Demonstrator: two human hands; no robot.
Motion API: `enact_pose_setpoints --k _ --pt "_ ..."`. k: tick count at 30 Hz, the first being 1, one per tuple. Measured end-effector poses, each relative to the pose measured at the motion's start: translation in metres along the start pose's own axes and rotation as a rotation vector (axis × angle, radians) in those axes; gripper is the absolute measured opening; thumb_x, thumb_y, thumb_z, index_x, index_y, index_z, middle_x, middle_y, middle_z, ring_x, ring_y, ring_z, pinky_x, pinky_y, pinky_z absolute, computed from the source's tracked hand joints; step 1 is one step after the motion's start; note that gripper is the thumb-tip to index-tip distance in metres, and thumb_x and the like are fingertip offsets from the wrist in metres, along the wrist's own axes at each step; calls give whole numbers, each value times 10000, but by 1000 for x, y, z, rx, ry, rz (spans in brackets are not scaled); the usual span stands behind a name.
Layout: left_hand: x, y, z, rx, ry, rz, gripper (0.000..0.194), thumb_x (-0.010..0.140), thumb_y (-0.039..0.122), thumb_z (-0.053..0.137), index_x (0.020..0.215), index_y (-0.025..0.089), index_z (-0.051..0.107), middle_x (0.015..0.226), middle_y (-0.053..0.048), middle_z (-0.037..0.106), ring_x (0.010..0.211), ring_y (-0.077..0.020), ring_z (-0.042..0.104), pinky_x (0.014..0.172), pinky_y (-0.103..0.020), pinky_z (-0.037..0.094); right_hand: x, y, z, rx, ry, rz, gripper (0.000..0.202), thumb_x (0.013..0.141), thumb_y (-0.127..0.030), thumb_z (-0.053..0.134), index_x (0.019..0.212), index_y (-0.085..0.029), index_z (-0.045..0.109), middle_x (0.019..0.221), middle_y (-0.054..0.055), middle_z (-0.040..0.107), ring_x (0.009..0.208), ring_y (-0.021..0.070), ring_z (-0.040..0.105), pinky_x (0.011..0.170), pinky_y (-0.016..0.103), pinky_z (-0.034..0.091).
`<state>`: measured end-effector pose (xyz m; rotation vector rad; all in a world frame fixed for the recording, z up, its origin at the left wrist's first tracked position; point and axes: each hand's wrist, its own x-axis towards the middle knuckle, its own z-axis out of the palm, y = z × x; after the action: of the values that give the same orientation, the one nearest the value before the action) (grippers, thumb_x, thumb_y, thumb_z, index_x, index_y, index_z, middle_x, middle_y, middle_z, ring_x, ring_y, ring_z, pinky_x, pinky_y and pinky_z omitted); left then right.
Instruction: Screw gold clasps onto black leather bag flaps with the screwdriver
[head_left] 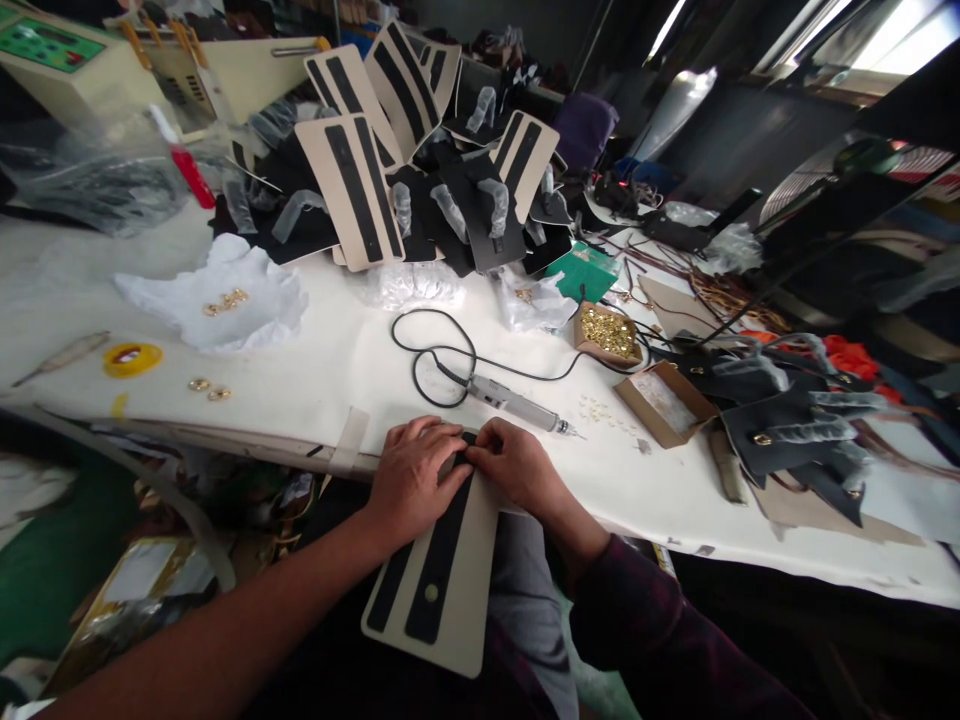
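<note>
A beige panel with two black strips (471, 590) lies tilted across my lap, its far end against the table edge. A small round gold-coloured piece (431, 593) sits on the wider strip near the close end. My left hand (420, 470) grips the far end of the panel, with fingers over the top and thumb along the black strip. Beside it, my right hand (517, 465) pinches at the same strip; whatever lies between its fingertips is hidden. Just beyond the hands rests a grey electric screwdriver (514, 402) with a black cord, its bit pointing right.
Similar panels (352, 190) with plastic-wrapped handles are heaped at the back. To the right stand a carton of small gold parts (607, 333) and an open cardboard box (666, 403). Yellow tape (133, 360), gold rings (208, 388) and white paper (217, 295) lie left.
</note>
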<state>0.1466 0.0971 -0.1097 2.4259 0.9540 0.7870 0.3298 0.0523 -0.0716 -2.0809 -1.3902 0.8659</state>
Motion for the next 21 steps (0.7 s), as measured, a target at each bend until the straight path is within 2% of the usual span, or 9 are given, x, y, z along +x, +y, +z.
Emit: enact_pose_setpoints --k 13,18,20,21 --pt "-1 -1 2 13 9 14 216 902 300 769 1112 270 726 1310 -43 744 1288 -325 583 1046 -521 451 -1 5 -3 60 -34 -56 147 855 -346 715 808 -210 685 717 -34 659 663 138 556 595 254 371" --pt "0 0 0 9 13 16 224 900 297 768 1119 273 726 1300 -34 746 1280 -312 588 1038 -517 454 -3 3 -8 122 -53 -82 190 894 -367 686 803 -200 682 729 -26 660 690 148 574 625 263 409" --pt "0 0 -1 6 12 17 219 906 296 763 1120 275 725 1297 -34 748 1280 -312 587 1035 -515 451 -5 6 -14 142 -7 -122 210 927 -387 657 830 -203 685 757 -9 673 709 165 600 646 279 443" --pt "0 0 -1 4 12 18 212 908 296 762 1115 275 724 1293 -33 749 1279 -311 587 1033 -513 449 -5 9 -19 112 69 -157 202 938 -386 652 858 -206 693 803 10 692 737 179 618 676 294 465"
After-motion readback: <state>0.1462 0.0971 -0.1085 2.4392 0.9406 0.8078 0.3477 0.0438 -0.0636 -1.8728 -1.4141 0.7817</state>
